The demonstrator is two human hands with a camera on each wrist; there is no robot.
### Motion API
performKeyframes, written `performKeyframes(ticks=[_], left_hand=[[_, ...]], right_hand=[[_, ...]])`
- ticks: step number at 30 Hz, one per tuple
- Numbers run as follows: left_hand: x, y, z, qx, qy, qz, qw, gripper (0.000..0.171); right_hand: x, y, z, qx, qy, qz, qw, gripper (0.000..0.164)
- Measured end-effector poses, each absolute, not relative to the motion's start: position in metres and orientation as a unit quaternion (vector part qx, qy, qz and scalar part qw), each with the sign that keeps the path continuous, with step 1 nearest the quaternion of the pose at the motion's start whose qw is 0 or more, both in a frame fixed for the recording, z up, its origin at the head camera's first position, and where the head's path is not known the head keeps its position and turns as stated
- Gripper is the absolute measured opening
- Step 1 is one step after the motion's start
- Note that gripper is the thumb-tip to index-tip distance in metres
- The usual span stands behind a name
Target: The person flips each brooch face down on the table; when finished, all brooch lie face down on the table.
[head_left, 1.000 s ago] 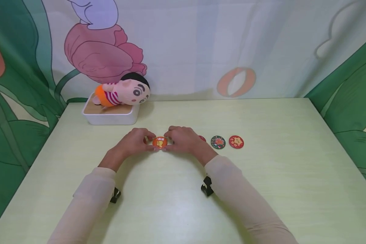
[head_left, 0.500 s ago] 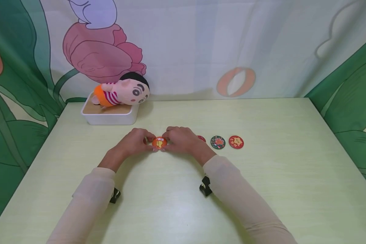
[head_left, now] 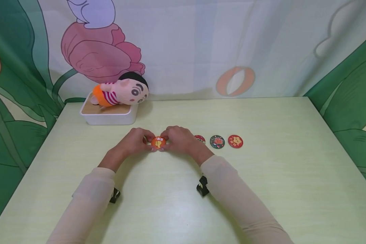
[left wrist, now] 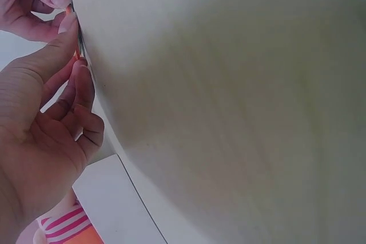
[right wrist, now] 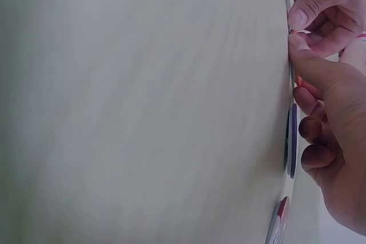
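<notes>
A round orange disc [head_left: 158, 143] with a yellow thumbs-up picture lies between my two hands, left of the table's middle. My left hand [head_left: 135, 141] pinches its left edge with thumb and finger, while my right hand [head_left: 181, 140] pinches the right edge the same way. Seen side-on in the left wrist view, the orange edge [left wrist: 78, 53] shows between the fingertips, close over the tabletop. In the right wrist view, more discs [right wrist: 291, 141] lie flat beside the curled lower fingers of my right hand [right wrist: 346, 112].
A red disc [head_left: 200, 138], partly hidden by my right wrist, a dark green disc [head_left: 217, 142] and a red star disc [head_left: 235, 141] lie in a row to the right. Behind, a white box [head_left: 111, 119] with a brown top bears a plush doll [head_left: 122, 91]. A printed curtain [head_left: 177, 51] hangs behind the table.
My right hand and forearm have shifted slightly left, closing in on the orange disc, and more of the partly hidden red disc shows. My left hand has hardly moved.
</notes>
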State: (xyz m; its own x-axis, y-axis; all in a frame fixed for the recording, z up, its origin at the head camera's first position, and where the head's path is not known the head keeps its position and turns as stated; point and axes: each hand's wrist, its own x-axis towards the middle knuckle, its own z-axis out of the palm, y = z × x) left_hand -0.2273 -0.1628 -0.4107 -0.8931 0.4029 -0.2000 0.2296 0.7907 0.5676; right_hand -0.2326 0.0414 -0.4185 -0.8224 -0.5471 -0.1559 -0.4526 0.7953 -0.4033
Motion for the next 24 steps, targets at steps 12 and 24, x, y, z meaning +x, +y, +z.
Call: performKeyframes(ticks=[12, 24], left_hand=[[-0.2264, -0.1634, -0.4107, 0.167, 0.931, 0.291, 0.146, 0.034], [-0.2257, -0.1627, -0.4116, 0.148, 0.934, 0.288, 0.152, 0.034]], right_hand=[[-0.2348, 0.0418, -0.4206, -0.266, 0.934, -0.199, 0.128, 0.05], [-0.2372, 0.042, -0.4252, -0.275, 0.929, -0.221, 0.114, 0.041]])
